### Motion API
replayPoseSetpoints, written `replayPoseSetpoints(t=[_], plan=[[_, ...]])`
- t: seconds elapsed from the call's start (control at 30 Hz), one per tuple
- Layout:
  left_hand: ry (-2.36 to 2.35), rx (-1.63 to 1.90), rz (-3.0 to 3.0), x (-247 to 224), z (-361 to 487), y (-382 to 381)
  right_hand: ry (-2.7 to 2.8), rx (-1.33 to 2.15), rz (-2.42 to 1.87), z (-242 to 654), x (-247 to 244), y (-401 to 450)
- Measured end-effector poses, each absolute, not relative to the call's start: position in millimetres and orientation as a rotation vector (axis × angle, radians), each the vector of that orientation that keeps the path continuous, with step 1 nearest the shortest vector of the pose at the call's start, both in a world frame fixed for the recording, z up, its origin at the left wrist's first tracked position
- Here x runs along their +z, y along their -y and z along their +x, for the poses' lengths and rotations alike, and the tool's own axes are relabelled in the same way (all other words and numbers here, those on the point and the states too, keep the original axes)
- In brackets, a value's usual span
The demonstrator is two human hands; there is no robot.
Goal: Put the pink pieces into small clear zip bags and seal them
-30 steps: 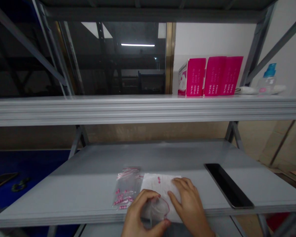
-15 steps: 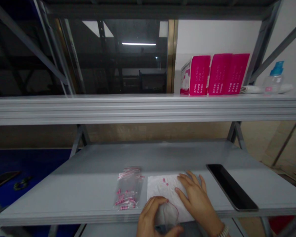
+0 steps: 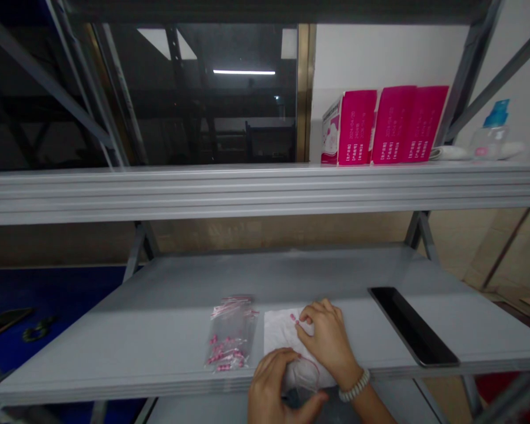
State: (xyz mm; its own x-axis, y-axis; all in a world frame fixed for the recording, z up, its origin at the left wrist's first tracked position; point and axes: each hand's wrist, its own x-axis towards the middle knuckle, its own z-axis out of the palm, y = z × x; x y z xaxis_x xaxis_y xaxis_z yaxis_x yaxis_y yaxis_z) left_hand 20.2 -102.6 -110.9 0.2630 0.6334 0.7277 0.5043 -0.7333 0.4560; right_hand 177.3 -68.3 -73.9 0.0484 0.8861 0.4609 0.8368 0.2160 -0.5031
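Note:
A white tissue (image 3: pixel 277 331) lies at the front of the grey shelf, with small pink beads (image 3: pixel 293 317) near its top. My right hand (image 3: pixel 327 338), with a beaded bracelet (image 3: pixel 354 387) on the wrist, has its thumb and index finger at the beads; whether it pinches one is too small to tell. Over the tissue's lower left, my left hand (image 3: pixel 276 383) holds a thin pink string (image 3: pixel 311 363) at its fingertips, the string curving to the right. Left of the tissue are clear zip bags (image 3: pixel 232 335) containing pink beads.
A black tablet (image 3: pixel 413 327) lies right of my hands. Pink boxes (image 3: pixel 357 128) and a blue-capped bottle (image 3: pixel 490 132) stand on the upper shelf (image 3: pixel 247 191). Far left, a phone (image 3: pixel 4 323) rests on a blue surface (image 3: pixel 83 288).
My right hand has moved left to the pink beads, its fingers drawn in from a spread pose. My left hand stays nearly in place with the string.

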Motion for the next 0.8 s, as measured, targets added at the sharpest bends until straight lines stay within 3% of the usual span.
replayPoseSetpoints(t=[0.3,0.5,0.8], plan=[[-1.209,1.439,2.253,-99,25,110,1.762,0.289,-1.453,183,-57,75],[-1.231,1.396,2.195,-96,27,111,1.895,0.664,-1.151,198,-42,100],[-1.197,1.459,2.21,-96,26,111,1.734,0.31,-1.51,184,-65,52]])
